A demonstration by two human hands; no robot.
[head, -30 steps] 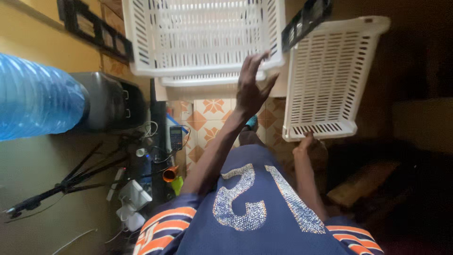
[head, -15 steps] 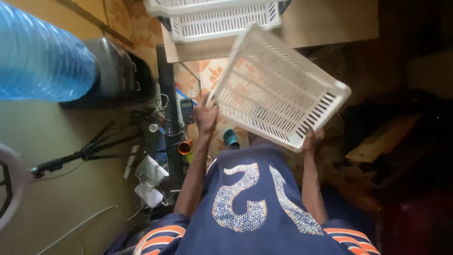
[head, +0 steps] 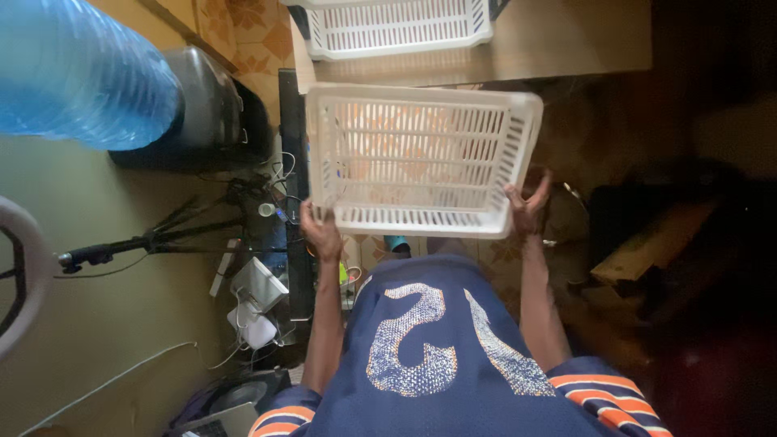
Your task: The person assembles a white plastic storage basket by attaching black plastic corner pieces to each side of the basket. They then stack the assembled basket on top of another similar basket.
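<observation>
I hold the white slotted plastic basket (head: 421, 158) level in front of me, left hand (head: 322, 235) and right hand (head: 526, 201) gripping its near corners. Below the wooden table (head: 566, 40) edge, it likely needs lifting forward beside the second white basket (head: 396, 28).

One head-worn camera looks steeply down, close above chest and floor (head: 105, 340).

You're seeing a white slatted plastic basket (head: 421, 158) — matt, smooth; beyond it, a pale wooden table (head: 566, 40) — dull finish; your shirt's (head: 453, 364) cloth.
</observation>
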